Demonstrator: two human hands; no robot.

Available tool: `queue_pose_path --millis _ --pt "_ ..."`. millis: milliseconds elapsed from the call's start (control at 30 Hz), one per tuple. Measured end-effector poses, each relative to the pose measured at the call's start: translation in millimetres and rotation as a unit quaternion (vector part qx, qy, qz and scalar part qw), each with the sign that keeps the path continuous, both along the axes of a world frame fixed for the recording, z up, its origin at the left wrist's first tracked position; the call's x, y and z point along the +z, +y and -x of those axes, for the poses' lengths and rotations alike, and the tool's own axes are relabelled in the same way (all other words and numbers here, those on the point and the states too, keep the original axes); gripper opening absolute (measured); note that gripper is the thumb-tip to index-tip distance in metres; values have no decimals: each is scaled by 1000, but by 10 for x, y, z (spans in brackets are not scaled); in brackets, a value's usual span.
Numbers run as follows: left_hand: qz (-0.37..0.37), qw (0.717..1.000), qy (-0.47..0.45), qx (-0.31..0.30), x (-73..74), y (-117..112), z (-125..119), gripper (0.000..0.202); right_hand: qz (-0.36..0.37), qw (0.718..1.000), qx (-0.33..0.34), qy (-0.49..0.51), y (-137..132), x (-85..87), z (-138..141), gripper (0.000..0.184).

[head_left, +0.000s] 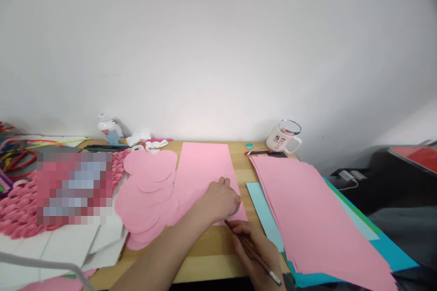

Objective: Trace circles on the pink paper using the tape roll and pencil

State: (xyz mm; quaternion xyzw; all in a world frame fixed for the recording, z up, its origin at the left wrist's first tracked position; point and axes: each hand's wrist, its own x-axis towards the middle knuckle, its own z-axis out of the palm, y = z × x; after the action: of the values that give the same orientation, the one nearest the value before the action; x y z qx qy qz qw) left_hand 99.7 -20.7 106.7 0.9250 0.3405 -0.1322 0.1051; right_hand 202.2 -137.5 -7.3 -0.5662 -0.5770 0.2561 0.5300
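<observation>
A pink paper sheet (205, 163) lies on the wooden desk in front of me. My left hand (220, 200) reaches across to its lower right part, fingers curled over a round, grey-rimmed object (235, 208) and pressing it against the paper. Most of that object is hidden under the hand. Just below, my right hand (254, 250) grips a dark pencil (254, 253), its tip by the paper's lower edge near the round object. Left of the sheet, several pink paper circles (150, 204) overlap in a loose pile.
To the right lies a stack of pink sheets (317, 218) over blue and green paper. A white mug (283, 138) stands near the wall. On the left are a pink braided piece (17, 211), white sheets (68, 245), a white bottle (111, 129) and crumpled tissue (157, 144).
</observation>
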Motion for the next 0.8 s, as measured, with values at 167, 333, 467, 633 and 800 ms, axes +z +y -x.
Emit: queue_pose_path --millis 167,333,467,633,800 --pt "8 1000 8 8 50 -1 -3 33 -21 997 42 -56 20 99 1 11" --pt "-2 1000 1 4 29 -2 7 36 -4 996 45 -72 5 129 -91 14" --pt "-1 1000 -6 0 -6 6 12 35 17 998 37 -55 8 111 -265 17" --pt "1 1000 5 2 -5 17 6 35 9 999 13 -42 38 150 -410 15" --pt "1 1000 5 0 -2 26 5 35 -46 994 29 -92 16 164 -338 12"
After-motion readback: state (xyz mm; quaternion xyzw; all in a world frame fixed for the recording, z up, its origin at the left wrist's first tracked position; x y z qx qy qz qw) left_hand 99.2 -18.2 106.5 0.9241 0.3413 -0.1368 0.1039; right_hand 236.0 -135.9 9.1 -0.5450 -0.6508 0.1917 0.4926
